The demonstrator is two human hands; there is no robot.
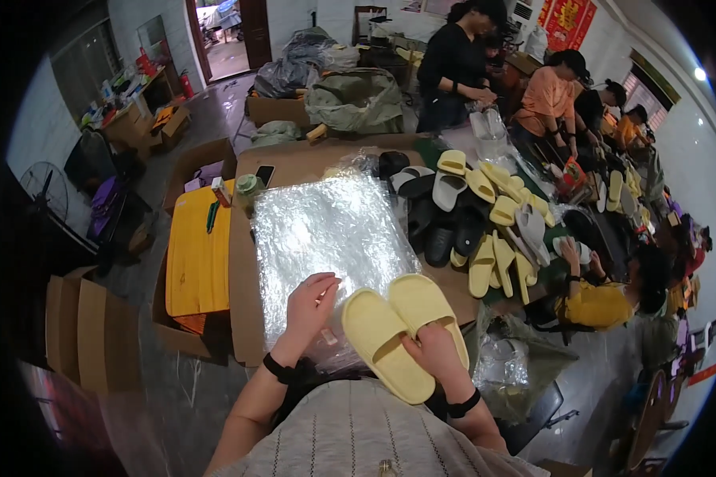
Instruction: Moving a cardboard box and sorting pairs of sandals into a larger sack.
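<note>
Centrally, shiny clear plastic sheeting [326, 230] lying flat, pile of mixed-colour slippers [471, 226] right of centre, pair of pale yellow slippers [374, 326] at lower centre, person's right hand [437, 350] gripping the pair, left hand [309, 306] loosely open, fingers bent, over the sheeting's lower edge, black phone [265, 175] left of upper centre.

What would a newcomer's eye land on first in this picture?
Probably the shiny plastic sheeting glaring in the middle of the table, and the pair of pale yellow slippers just in front of it, held in the right hand. Next might come the bright yellow stack at the left and the heap of black, yellow and grey slippers at the right.
</note>
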